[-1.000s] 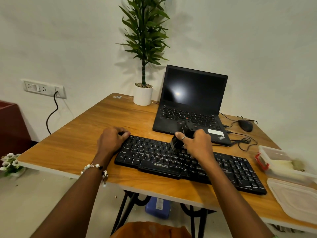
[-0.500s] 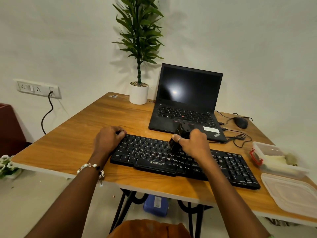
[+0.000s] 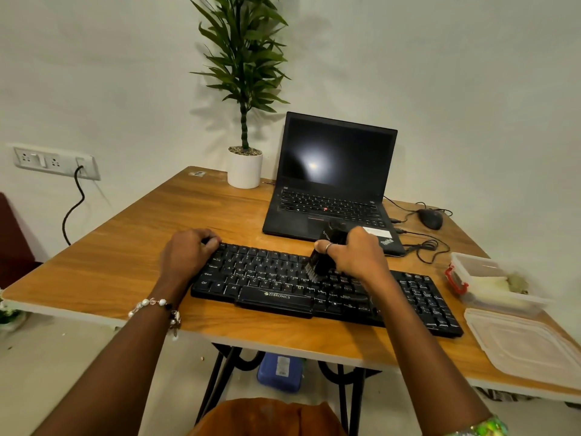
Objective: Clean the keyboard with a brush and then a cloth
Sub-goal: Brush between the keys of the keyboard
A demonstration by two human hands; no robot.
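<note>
Gripping the black brush (image 3: 325,253) in a closed grip, the right hand (image 3: 358,256) holds the handle so that it rises out of the top of the fist toward the far edge of the bench (image 3: 125,256), while the bristle head projects below and to the left of the thumb and meets the keys near the middle of the black keyboard (image 3: 314,287). A ring shows on the thumb against the brush body. The keyboard lies along the near edge of the bench, its right end angled slightly nearer. The left hand (image 3: 185,256) rests on the keyboard's far left corner with the fingers curled over its edge; a beaded bracelet (image 3: 154,306) circles that wrist. A laptop (image 3: 333,184) stands open behind the keyboard, a potted plant (image 3: 245,165) at the far edge beside it, and a mouse (image 3: 430,218) toward the far right corner. A clear plastic box (image 3: 490,284) and its lid (image 3: 522,341) lie at the right edge.
</note>
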